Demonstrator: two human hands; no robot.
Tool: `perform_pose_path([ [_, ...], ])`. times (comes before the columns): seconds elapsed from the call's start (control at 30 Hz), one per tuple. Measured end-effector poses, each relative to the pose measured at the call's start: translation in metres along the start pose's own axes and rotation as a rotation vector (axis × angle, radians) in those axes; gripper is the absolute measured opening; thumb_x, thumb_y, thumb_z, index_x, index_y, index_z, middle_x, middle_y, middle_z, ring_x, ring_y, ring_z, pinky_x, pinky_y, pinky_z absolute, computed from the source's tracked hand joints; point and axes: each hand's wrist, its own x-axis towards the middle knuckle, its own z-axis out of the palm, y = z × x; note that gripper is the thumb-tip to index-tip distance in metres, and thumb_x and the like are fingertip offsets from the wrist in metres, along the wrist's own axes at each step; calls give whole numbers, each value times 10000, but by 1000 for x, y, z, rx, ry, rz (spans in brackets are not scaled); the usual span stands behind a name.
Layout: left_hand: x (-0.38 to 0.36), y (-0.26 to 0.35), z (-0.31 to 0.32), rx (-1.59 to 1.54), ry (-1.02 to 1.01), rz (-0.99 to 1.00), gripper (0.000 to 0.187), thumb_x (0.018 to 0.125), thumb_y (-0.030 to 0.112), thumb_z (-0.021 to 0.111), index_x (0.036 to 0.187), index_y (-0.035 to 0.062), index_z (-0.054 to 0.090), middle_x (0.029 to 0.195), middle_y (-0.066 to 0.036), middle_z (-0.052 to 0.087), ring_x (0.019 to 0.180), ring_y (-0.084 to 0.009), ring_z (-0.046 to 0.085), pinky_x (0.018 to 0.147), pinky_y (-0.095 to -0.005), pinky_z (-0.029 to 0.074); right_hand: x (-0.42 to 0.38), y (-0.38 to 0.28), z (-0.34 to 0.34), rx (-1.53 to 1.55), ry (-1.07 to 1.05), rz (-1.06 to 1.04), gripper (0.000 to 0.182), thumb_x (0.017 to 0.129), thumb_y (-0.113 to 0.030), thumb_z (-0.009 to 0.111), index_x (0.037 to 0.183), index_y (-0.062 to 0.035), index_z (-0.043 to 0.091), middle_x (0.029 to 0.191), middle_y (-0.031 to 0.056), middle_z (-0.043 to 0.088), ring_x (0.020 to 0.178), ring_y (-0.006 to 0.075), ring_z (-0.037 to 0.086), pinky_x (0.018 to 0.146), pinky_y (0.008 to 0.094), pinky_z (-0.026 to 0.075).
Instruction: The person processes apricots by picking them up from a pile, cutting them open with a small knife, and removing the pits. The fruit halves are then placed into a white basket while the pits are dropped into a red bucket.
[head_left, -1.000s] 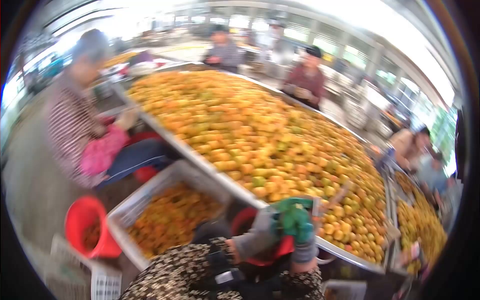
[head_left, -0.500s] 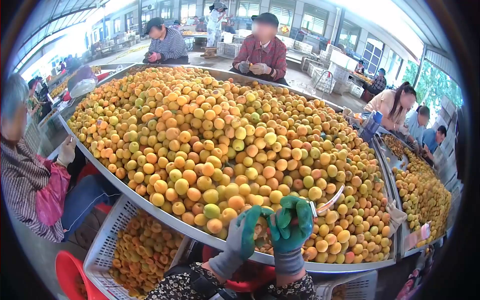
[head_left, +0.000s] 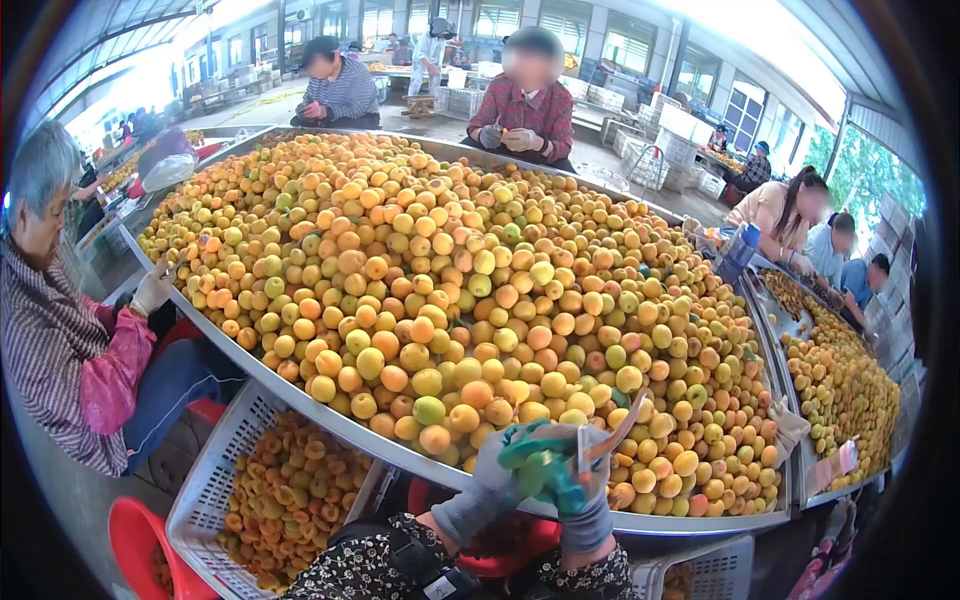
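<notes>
**Gloved hands meet at the tray's near rim**

Over the near rim of the metal tray (head_left: 700, 522) of apricots (head_left: 450, 300), the left hand (head_left: 497, 470) and right hand (head_left: 570, 480) close together; the right grips a small knife (head_left: 612, 432). Whether they hold fruit cannot be told.

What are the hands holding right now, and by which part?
Right hand grips a knife by its handle, blade up. Left hand is cupped against it; its contents cannot be told.
</notes>
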Motion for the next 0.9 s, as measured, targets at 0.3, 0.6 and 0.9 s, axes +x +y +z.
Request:
perform_pose_path([
  [0.3, 1, 1, 8, -16, 147, -91, 250, 908, 214, 540, 1040, 3, 558, 927, -37, 616, 791, -141, 605, 688, -280, 485, 33, -1, 1, 516, 148, 200, 368, 931, -315, 468, 1028, 21, 581, 670, 50, 536, 451, 97, 464, 418, 249, 406],
  [0.6, 0, 22, 9, -138, -91, -74, 250, 915, 193, 533, 1056, -4, 595, 941, -52, 644, 845, -129, 586, 741, -298, 486, 31, -46, 14, 417, -282, 293, 455, 752, -246, 701, 1060, 72, 599, 920, 149, 671, 793, 173, 638, 722, 277, 518],
  [0.9, 7, 29, -18, -417, 50, -152, 473, 907, 225, 589, 1270, -32, 429, 959, -111, 615, 758, -140, 609, 632, -234, 517, 46, -51, -10, 285, 243, 294, 309, 870, -264, 609, 1011, 10, 619, 874, 138, 656, 854, 185, 634, 710, 260, 510],
])
